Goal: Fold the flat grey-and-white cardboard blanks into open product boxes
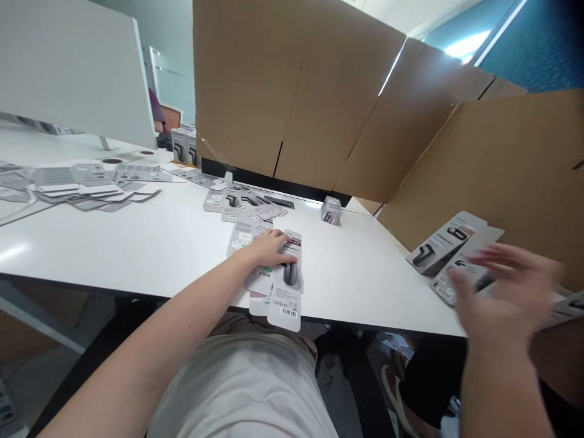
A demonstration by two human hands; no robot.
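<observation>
My left hand [270, 248] lies flat, fingers stretched, on a small stack of grey product cards [285, 299] near the front edge of the white table [137, 243]. The top card carries a dark device in a blister. My right hand [499, 292] is blurred by motion, fingers spread, just in front of two grey product boxes [440, 246] that lean against a cardboard carton at the right. It holds nothing that I can see.
More cards [246, 204] lie spread behind the stack, and a small box [331, 210] stands farther back. Flat card blanks [82, 182] cover the left of the table. Tall cardboard cartons [296, 91] wall the back and right. A white monitor [73, 67] stands at the left.
</observation>
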